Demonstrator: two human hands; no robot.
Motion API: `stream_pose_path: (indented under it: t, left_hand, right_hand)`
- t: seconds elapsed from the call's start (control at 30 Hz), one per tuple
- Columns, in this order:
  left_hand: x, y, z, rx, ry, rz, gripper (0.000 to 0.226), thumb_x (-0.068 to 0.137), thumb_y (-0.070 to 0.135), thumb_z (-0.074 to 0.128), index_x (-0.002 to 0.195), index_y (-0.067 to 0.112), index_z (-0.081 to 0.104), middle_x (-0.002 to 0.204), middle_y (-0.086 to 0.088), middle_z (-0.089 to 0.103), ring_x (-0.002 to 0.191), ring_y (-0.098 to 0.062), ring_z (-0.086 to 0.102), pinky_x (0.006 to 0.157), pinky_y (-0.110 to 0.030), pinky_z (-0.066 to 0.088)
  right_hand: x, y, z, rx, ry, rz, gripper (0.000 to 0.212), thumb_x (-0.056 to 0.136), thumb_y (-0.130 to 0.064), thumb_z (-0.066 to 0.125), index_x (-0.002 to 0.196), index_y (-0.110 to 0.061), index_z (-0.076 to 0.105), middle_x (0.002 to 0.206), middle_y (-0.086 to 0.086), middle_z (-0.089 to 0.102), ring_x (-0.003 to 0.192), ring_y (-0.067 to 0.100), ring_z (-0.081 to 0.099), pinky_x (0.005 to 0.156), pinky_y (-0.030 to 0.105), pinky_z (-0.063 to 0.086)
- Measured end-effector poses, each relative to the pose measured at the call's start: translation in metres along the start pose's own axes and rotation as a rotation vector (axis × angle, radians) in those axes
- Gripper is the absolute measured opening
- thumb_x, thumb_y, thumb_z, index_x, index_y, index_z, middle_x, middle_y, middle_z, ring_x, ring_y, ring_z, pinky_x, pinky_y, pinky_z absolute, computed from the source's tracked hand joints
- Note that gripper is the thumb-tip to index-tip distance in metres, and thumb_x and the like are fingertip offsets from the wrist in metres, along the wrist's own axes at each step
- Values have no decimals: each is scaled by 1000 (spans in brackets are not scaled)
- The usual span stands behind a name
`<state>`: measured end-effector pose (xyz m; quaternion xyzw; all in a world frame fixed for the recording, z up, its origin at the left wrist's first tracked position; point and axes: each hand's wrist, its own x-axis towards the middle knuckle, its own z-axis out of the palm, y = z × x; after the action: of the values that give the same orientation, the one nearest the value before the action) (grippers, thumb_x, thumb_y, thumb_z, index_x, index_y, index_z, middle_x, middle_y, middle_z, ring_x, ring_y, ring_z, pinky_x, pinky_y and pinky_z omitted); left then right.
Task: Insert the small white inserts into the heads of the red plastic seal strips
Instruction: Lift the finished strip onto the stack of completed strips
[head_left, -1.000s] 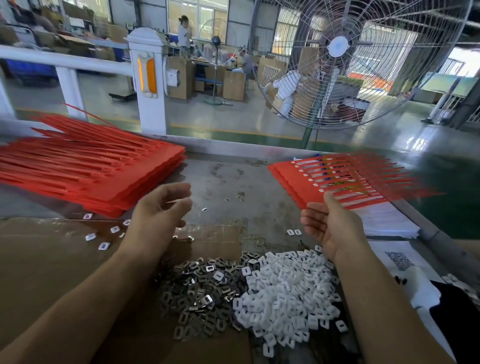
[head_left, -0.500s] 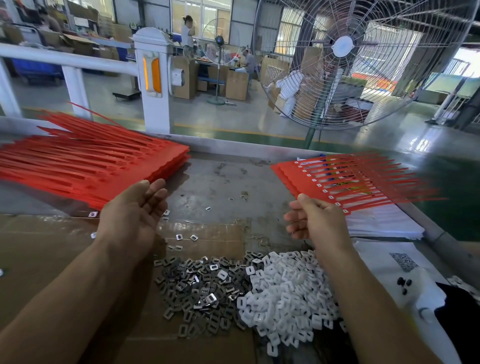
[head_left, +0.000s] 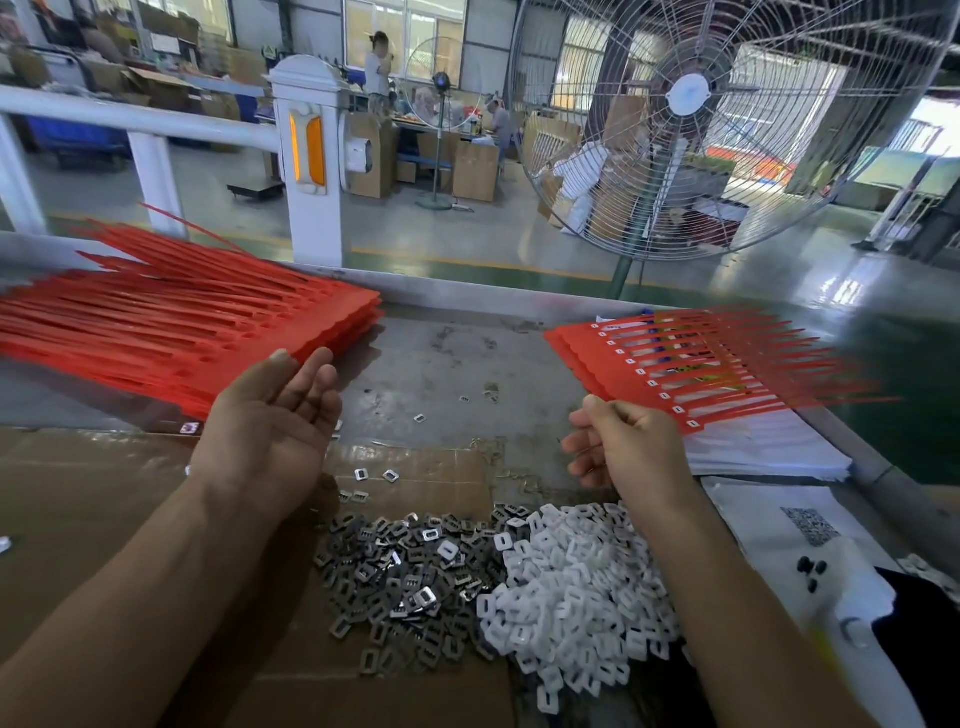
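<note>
A tall stack of red seal strips (head_left: 171, 322) lies at the left, heads toward the middle. My left hand (head_left: 270, 431) hovers just in front of its near corner, fingers straight, holding nothing. A second sheet of red strips (head_left: 685, 364) with white inserts in its heads lies at the right on white paper. My right hand (head_left: 623, 447) sits at that sheet's near corner with curled fingers; I cannot tell whether it holds anything. A heap of white inserts (head_left: 571, 587) lies below both hands, beside a heap of grey metal clips (head_left: 405, 577).
Brown cardboard (head_left: 93, 519) covers the near bench, grey metal bench (head_left: 441, 374) shows between the stacks. Loose clips are scattered on it. White papers (head_left: 769, 452) and a printed bag (head_left: 810, 530) lie at the right. A large floor fan (head_left: 691, 119) stands behind the bench.
My left hand moved left toward the big stack and straightened its fingers. My right hand drew back from the right sheet toward me and curled its fingers.
</note>
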<state>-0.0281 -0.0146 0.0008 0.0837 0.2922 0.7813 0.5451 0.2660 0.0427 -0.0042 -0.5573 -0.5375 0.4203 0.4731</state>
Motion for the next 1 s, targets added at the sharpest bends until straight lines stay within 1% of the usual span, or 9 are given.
stream_pose_path:
  t: [0.1,0.23,0.37,0.47,0.6,0.7,0.77,0.87,1.0]
  left_hand:
    - [-3,3,2,-34,-71,2,35,95,24,59,125,10,46,119,-14,72,80,-18,69,73,-26,51]
    - [-7,4,4,-18,-87,19,21,95,23,58,115,18,53,125,-17,68,83,-20,68,79,-27,51]
    - [-7,9,5,11,-118,33,12,96,20,58,106,14,58,128,-16,62,94,-22,67,85,-29,53]
    - [-5,12,5,17,-118,68,16,96,16,57,111,14,55,134,-16,55,111,-28,68,92,-34,56]
    - [-4,12,7,28,-120,103,10,97,11,54,107,11,55,139,-15,50,118,-32,66,102,-40,53]
    - [-1,16,7,32,-91,138,31,96,10,54,127,6,52,134,-12,52,124,-32,61,104,-40,51]
    - [-1,18,7,45,-71,144,45,97,10,53,141,3,46,136,-14,53,121,-32,64,102,-39,52]
    - [-1,15,6,45,-43,130,44,97,10,50,140,0,46,138,-19,51,116,-32,66,100,-39,54]
    - [-2,12,5,34,-36,90,42,96,12,50,137,0,51,140,-19,49,122,-29,62,103,-38,51]
  right_hand:
    - [-1,-1,0,-12,-1,-4,29,106,-27,56,92,-6,71,70,11,75,47,18,61,41,26,48]
    - [-3,-1,1,-37,-6,-6,29,107,-27,56,93,-6,71,72,11,75,50,19,62,44,29,50]
    - [-4,-2,1,-36,-11,2,30,107,-27,56,93,-6,71,71,11,75,50,19,62,43,27,50]
    - [-4,-3,2,-34,-18,11,30,107,-27,56,93,-5,71,70,11,74,50,20,61,43,28,49]
    - [-3,-1,3,-36,-26,9,29,106,-26,57,92,-5,72,70,11,74,50,20,61,44,29,48]
    - [-3,0,3,-57,-33,0,29,106,-27,57,92,-7,72,70,11,74,50,20,63,44,30,48]
    - [-4,0,3,-65,-36,-3,30,106,-28,57,91,-7,72,70,11,74,50,20,63,44,30,48]
    - [-4,0,3,-70,-36,-7,30,106,-28,57,91,-7,72,71,11,74,50,21,62,44,29,48]
    - [-5,-1,2,-81,-34,-17,30,106,-27,56,91,-7,72,71,11,75,51,21,63,45,29,49]
